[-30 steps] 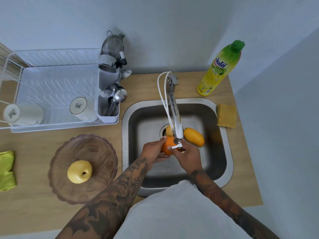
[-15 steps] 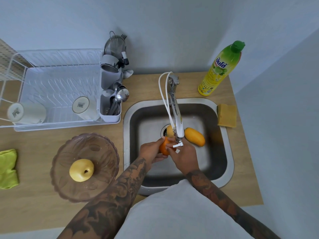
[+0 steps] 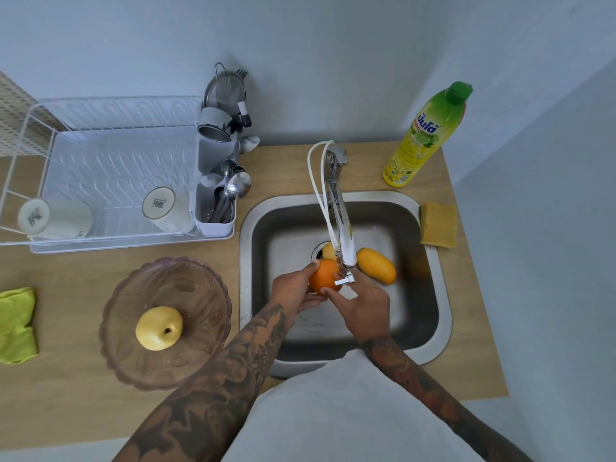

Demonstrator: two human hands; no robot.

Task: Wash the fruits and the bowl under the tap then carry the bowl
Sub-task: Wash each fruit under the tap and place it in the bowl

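Observation:
Over the steel sink [image 3: 430, 308] both hands hold an orange [image 3: 324, 275] just under the tap spout [image 3: 344, 241]. My left hand [image 3: 293, 291] cups it from the left and my right hand [image 3: 365, 308] touches it from below right. A yellow-orange mango [image 3: 376, 270] lies in the basin to the right of the spout. Another yellow fruit [image 3: 328, 251] shows partly behind the spout, over the drain. On the counter left of the sink stands a tinted glass bowl [image 3: 200, 288] with a yellow apple [image 3: 159, 328] in it.
A white dish rack [image 3: 110, 175] with two cups and a cutlery holder [image 3: 216, 208] stands at the back left. A green dish-soap bottle [image 3: 423, 138] and a yellow sponge [image 3: 437, 225] are right of the sink. A green cloth [image 3: 16, 325] lies at the left edge.
The orange has turned a little between my hands under the spout, and more of it shows now. My right hand's fingers have shifted lower. The other fruits and the bowl stayed put.

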